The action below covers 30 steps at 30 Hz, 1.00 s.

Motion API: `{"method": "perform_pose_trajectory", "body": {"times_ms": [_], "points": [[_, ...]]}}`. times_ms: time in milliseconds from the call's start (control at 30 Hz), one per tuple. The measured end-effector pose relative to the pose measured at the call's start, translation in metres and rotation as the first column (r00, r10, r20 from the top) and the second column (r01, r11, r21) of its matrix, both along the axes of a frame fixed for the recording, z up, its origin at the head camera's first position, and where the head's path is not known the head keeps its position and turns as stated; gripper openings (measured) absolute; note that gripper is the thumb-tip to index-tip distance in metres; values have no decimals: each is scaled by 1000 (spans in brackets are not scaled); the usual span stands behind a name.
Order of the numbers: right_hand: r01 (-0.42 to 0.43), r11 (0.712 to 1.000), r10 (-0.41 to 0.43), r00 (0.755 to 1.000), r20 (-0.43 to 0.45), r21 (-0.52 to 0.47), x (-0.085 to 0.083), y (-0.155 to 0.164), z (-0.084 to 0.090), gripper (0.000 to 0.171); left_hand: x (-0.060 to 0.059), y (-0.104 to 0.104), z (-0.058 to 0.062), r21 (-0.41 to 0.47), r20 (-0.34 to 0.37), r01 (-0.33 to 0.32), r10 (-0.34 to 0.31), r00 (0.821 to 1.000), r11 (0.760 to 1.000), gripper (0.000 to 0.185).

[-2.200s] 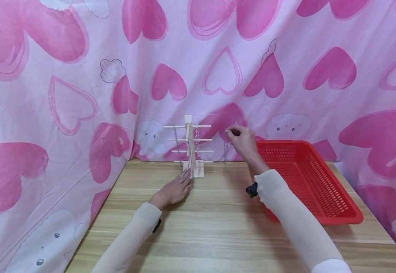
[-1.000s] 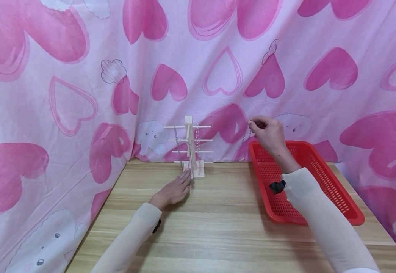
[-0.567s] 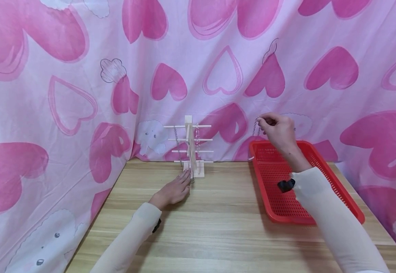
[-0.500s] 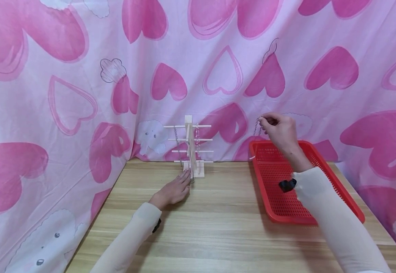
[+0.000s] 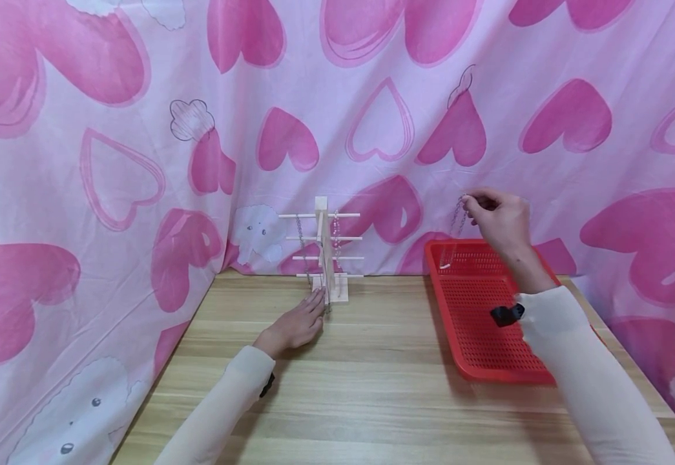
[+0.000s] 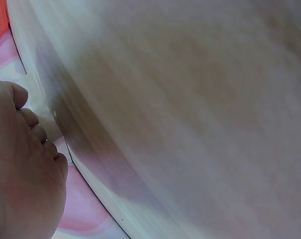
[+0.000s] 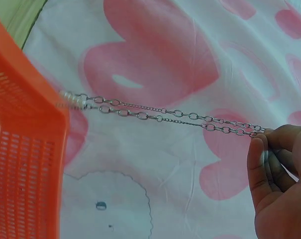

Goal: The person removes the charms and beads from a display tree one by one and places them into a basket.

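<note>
No writing to read anywhere. Right hand point(image 5: 502, 223) pinches the chain point(image 5: 456, 229), dangling over the red basket's point(image 5: 482, 336) back corner. Left hand point(image 5: 296, 323), fingers flat, rests on the table point(image 5: 372, 394), touching the wooden stand's point(image 5: 327, 258) base.

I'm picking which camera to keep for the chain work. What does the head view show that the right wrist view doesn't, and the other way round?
Only the head view shows the left hand resting at the base of the wooden stand, the table and the whole red basket. Only the right wrist view resolves the chain's separate links and its pale end piece. Both show the right hand pinching the chain above the basket.
</note>
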State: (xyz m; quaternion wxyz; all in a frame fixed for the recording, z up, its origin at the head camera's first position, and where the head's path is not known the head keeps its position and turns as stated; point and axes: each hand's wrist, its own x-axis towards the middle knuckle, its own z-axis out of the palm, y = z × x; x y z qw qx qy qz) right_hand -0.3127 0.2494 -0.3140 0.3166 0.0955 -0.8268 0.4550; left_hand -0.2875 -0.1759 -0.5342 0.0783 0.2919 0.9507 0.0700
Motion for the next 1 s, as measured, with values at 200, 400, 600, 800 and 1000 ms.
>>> {"method": "perform_pose_trajectory", "body": {"times_ms": [200, 400, 600, 800, 1000], "points": [[25, 999, -24, 1000, 16, -28, 3, 14, 0, 21, 2, 0, 2, 19, -15, 5, -5, 1000, 1000, 62], [67, 997, -66, 997, 36, -28, 5, 26, 1, 24, 2, 1, 4, -9, -12, 0, 0, 1000, 1000, 62], [82, 996, -81, 996, 45, -26, 6, 41, -1, 27, 3, 1, 5, -11, -8, 3, -3, 1000, 1000, 62], [96, 995, -94, 993, 73, -28, 6, 55, -7, 28, 2, 0, 3, 24, -9, 13, -13, 1000, 1000, 62], [140, 990, -142, 984, 106, 23, 8, 69, -14, 30, 0, -2, -3, 28, -15, 7, -7, 1000, 1000, 63]]}}
